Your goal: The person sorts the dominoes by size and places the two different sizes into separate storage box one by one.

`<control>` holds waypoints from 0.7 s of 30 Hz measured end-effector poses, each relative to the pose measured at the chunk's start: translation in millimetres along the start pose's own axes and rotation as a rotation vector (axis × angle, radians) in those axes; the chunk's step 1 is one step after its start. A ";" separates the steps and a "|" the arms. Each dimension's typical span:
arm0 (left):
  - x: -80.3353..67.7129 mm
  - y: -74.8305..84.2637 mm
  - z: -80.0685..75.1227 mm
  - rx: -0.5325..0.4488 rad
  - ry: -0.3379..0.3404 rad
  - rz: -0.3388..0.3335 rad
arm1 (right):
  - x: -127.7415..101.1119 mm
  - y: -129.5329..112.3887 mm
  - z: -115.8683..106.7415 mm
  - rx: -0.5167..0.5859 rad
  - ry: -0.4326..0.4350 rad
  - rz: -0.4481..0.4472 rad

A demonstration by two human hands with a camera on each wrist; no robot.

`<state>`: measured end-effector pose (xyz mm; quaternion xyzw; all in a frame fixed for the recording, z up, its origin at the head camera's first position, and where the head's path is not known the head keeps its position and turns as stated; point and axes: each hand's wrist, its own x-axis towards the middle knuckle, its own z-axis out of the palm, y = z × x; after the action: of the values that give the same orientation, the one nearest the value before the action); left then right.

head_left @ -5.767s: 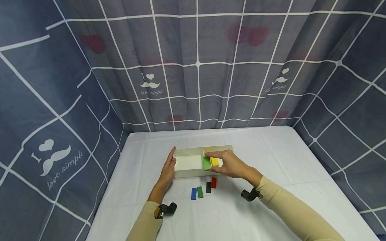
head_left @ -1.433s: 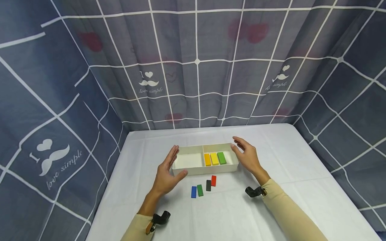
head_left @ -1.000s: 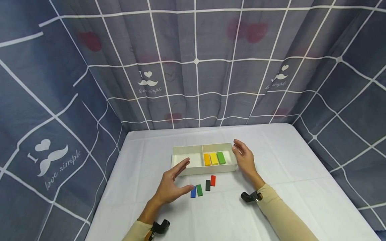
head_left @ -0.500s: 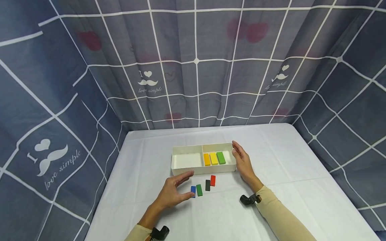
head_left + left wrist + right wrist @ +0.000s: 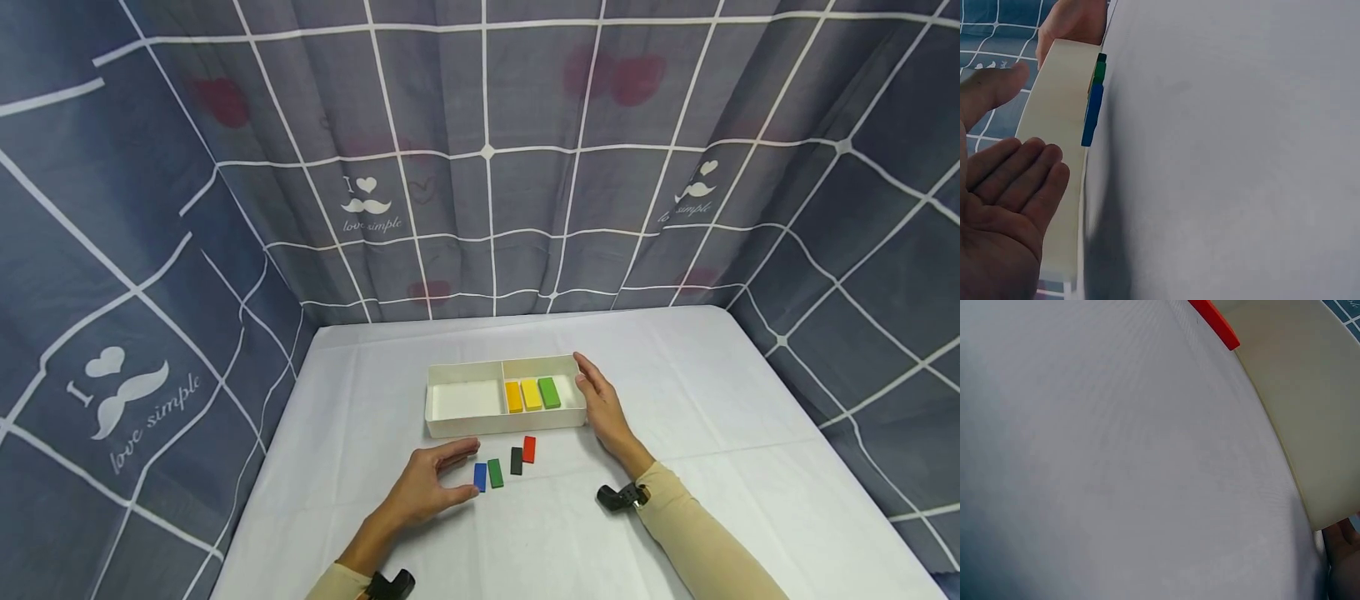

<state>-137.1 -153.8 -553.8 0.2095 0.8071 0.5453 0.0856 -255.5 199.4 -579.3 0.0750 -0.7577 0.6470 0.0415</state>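
Note:
A white two-part tray [image 5: 465, 427] sits mid-table. Its right compartment holds an orange block [image 5: 513, 397], a yellow block [image 5: 532, 394] and a green block [image 5: 549, 392]; its left compartment holds nothing. In front of it lie a blue block [image 5: 480, 477], a green block [image 5: 495, 472], a black block [image 5: 516, 460] and a red block [image 5: 528, 449]. My left hand [image 5: 461, 471] hovers just left of the blue block, thumb and fingers spread, holding nothing. My right hand [image 5: 596, 400] lies with straight fingers along the tray's right end.
The table is covered with a white cloth [image 5: 675, 400], and grey checked curtains [image 5: 487, 167] close it in at the back and on both sides. The left wrist view shows the tray wall [image 5: 1063, 125] and the blue block [image 5: 1092, 115] beyond my palm.
My left hand left the tray's left end and came back toward me, down to the blue block. My right hand settled against the tray's right end. The blocks have not moved.

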 end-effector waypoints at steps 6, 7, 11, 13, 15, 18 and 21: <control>-1.3 -1.4 -0.7 0.052 -0.046 -0.023 | 0.6 2.2 -0.7 -0.012 -0.001 0.004; -1.0 -1.4 -1.0 0.070 -0.053 -0.025 | 0.7 2.0 -0.9 -0.018 -0.003 0.005; 1.3 -0.6 -2.6 0.154 -0.068 -0.024 | 1.2 1.8 -1.3 -0.033 -0.003 0.008; 2.6 -0.7 -3.3 0.192 -0.066 -0.025 | 1.1 1.2 -1.6 -0.036 -0.005 0.007; 3.9 -1.0 -3.8 0.217 -0.067 -0.024 | 1.5 1.4 -1.5 -0.030 -0.005 0.006; 5.4 -1.4 -4.2 0.230 -0.076 -0.025 | 1.7 2.3 -1.5 -0.020 -0.009 -0.001; 6.6 -1.2 -3.7 0.239 -0.089 -0.029 | 2.0 3.6 -1.3 -0.014 -0.008 -0.005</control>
<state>-144.6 -154.5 -552.8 0.2306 0.8646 0.4343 0.1038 -258.1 201.1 -582.2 0.0793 -0.7622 0.6412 0.0403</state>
